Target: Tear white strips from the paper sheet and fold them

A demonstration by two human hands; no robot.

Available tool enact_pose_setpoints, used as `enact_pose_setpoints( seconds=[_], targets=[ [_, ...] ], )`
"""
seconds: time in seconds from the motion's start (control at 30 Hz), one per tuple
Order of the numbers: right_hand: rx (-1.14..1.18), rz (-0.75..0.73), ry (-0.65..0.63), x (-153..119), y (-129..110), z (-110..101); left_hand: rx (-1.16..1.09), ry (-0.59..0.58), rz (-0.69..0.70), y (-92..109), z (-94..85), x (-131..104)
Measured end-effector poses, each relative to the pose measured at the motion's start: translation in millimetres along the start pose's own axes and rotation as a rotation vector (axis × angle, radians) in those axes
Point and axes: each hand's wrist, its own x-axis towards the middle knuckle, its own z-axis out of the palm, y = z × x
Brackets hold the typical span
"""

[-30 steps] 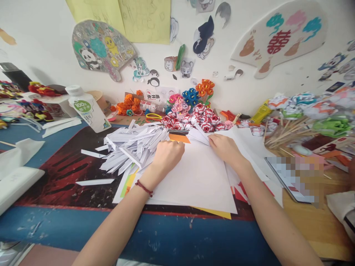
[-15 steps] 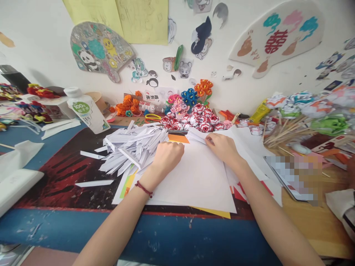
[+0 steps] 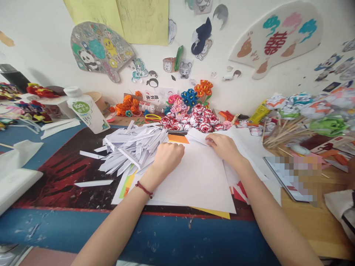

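My left hand (image 3: 168, 158), with a dark red bracelet at its wrist, is closed like a fist over the large white sheet (image 3: 199, 181). Its fingertips face away, so anything inside them is hidden. To its left spreads a loose heap of folded white paper strips (image 3: 135, 147). At the far end of the sheet, my right hand (image 3: 224, 147) has its thumb and fingers closed on the near end of a folded white paper piece (image 3: 198, 136). An orange paper (image 3: 178, 139) lies between the heap and that piece.
Red-and-white paper flowers (image 3: 201, 118) line the back by the wall. A white bottle (image 3: 87, 112) leans at the left. On the right are a tablet-like device (image 3: 277, 177), wooden sticks (image 3: 285, 133) and more paper flowers. A dark mat (image 3: 63, 192) covers the blue table.
The right hand's fingers have shifted very slightly at the folded paper piece, which lies a little flatter. The left hand stays nearly still.
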Motion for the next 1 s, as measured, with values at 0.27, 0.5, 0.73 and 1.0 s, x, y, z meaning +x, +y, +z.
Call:
enact_pose_setpoints(
  seconds=[0.27, 0.5, 0.73, 1.0],
  targets=[
    [0.029, -0.009, -0.034, 0.8, 5.6, -1.1, -0.008, -0.02, -0.001, -0.1, -0.2, 0.2],
    [-0.005, -0.074, -0.014, -0.1, 6.4, -0.2, -0.003, -0.009, 0.017, 0.2, 0.3, 0.2],
    [-0.034, -0.097, -0.006, 0.0, 5.5, 1.2, -0.017, -0.051, 0.007, 1.1, -0.9, -0.1],
    [-0.091, -0.076, 0.034, -1.6, -0.4, 3.6, 0.004, -0.032, 0.038, 0.4, 1.2, -0.5]
  ],
)
